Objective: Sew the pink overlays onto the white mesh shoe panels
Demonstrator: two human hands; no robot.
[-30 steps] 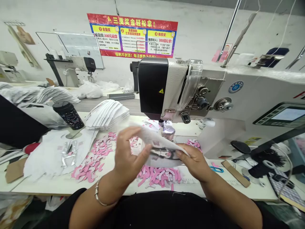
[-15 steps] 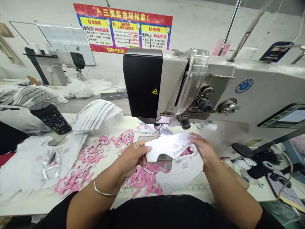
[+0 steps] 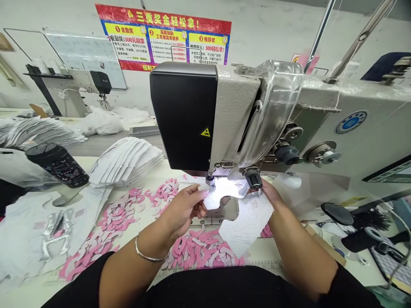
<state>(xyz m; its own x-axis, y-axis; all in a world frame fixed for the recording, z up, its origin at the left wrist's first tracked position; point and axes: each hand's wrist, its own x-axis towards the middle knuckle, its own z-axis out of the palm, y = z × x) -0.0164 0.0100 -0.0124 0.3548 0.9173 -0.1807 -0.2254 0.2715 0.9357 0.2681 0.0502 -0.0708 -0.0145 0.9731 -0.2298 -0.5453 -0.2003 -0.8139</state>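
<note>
The left hand point(image 3: 183, 209) pinches the white mesh shoe upper point(image 3: 248, 224) at the sewing machine's presser foot point(image 3: 210, 181), the right hand point(image 3: 271, 192) gripping its edge, so a slip could draw fingers underneath.

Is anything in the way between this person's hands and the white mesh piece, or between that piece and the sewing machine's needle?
Nothing visible does. The left hand and right hand both touch the white mesh piece, whose brightly lit edge already lies beneath the head of the sewing machine, by the needle area.
</note>
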